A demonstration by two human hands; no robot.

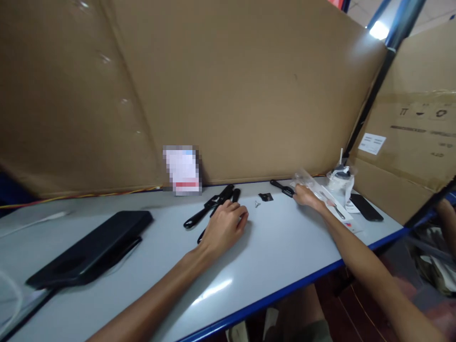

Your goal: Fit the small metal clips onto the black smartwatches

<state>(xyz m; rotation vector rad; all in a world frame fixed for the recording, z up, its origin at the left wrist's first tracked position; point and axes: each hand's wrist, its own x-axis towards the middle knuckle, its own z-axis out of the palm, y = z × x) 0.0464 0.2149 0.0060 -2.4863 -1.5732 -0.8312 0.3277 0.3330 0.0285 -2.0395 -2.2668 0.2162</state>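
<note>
My left hand (228,219) rests on the table beside a pair of long black tools (200,216) with glossy handles, partly covering one. Its fingers curl inward; whatever they hold, if anything, is hidden. Farther right, my right hand (305,194) has its fingers closed at the near end of another black tool (282,186), which lies flat with its handle pointing away. A small black piece (265,196) and a little silver metal part (257,204) lie between my two hands. Clear plastic packaging with a printed card (333,203) sits just past my right hand.
A black slab-shaped device (90,249) with a cable stands at the left. A blurred white card (182,170) leans on the cardboard wall (228,95). At the right are a bagged cup (340,180) and a black phone (366,207). The table has a blue front edge (270,299).
</note>
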